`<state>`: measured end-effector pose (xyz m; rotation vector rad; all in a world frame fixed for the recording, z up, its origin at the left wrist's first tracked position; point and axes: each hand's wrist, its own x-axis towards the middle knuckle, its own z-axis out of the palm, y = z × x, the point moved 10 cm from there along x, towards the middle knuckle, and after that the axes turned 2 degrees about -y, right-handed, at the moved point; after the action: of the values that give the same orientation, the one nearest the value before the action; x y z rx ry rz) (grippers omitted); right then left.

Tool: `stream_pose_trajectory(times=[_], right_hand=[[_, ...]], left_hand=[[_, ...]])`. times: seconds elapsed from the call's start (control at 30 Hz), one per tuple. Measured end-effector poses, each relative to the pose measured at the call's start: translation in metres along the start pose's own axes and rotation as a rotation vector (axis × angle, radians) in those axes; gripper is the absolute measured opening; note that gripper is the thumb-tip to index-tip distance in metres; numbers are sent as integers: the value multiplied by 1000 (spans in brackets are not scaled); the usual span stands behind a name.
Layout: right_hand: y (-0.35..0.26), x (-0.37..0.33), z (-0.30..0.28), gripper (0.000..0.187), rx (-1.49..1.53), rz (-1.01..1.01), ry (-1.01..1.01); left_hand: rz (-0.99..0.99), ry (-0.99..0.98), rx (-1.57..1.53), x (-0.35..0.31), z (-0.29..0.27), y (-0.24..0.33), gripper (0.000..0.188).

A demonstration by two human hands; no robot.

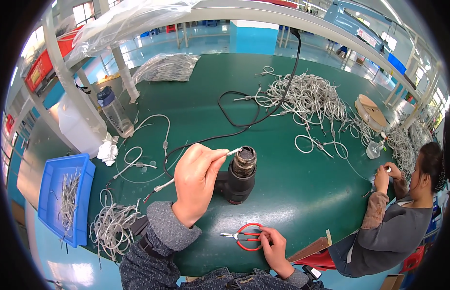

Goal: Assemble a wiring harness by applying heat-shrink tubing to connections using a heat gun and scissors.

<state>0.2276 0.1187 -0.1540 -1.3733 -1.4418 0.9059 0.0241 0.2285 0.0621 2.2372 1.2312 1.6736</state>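
My left hand point(195, 179) pinches a thin grey cable point(165, 185) between thumb and fingers. One end of that cable lies over the mouth of a black heat gun point(237, 184), which stands nozzle up on the green table. The cable's other part slants out below my hand, with thin dark and red wires at its tip. Lower down, my right hand point(274, 246) has its fingers closed at the red loop handles of small scissors point(241, 235), whose blades point left, slightly apart.
Coiled grey cables point(312, 94) heap at the back right near a spool point(370, 112). A blue bin point(84, 203) with wires, a cable bundle point(113, 227) and a clear bottle point(116, 113) stand left. A black cord point(225, 126) crosses the table. At right sits another person point(399, 227).
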Motion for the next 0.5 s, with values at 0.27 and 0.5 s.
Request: stream_pose_trajectory(times=[0.27, 0.5], right_hand=[[-5, -1, 2, 19, -18, -67, -13], [4, -4, 2, 19, 14, -7, 8]], left_hand=[[22, 15, 25, -2, -7, 4, 12], [-409, 35, -554, -27, -30, -13, 12]])
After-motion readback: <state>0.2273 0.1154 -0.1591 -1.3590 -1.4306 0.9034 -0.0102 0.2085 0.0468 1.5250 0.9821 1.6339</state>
